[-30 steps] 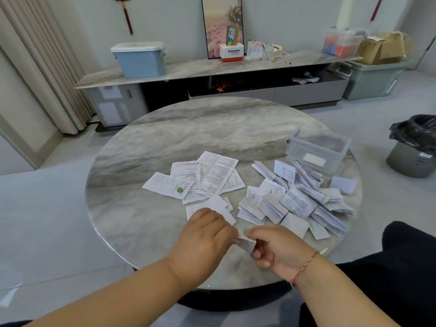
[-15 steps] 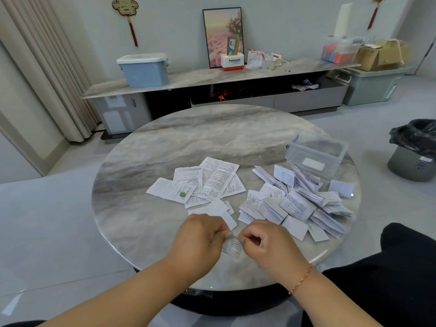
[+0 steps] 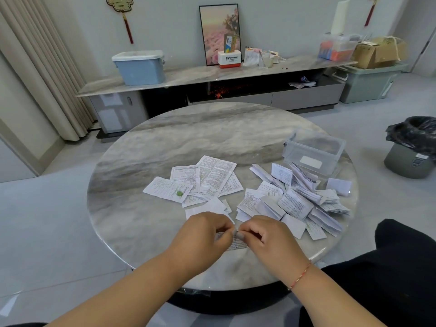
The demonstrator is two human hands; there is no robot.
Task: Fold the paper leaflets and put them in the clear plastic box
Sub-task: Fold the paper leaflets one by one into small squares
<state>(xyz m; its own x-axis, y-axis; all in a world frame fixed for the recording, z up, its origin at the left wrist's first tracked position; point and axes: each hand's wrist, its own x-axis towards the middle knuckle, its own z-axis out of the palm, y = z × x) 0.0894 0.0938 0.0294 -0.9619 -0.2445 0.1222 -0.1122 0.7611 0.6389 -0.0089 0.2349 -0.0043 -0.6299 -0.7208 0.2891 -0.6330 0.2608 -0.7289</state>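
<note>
Left hand (image 3: 203,234): fingers curling, pinching the leaflet (image 3: 236,243)
Right hand (image 3: 266,237): pinching the same leaflet
Leaflet: lying low over the counter (image 3: 146,232), well short of the clear plastic box (image 3: 313,152)
Folded leaflets (image 3: 295,204): piling just before the box

Blue lidded bin (image 3: 140,68) on sideboard (image 3: 188,76); black-bagged trash can (image 3: 412,147) right of table.

Glossy marble-look table (image 3: 165,142); matt printed paper leaflets (image 3: 213,175); clear plastic box (image 3: 313,149)
</note>
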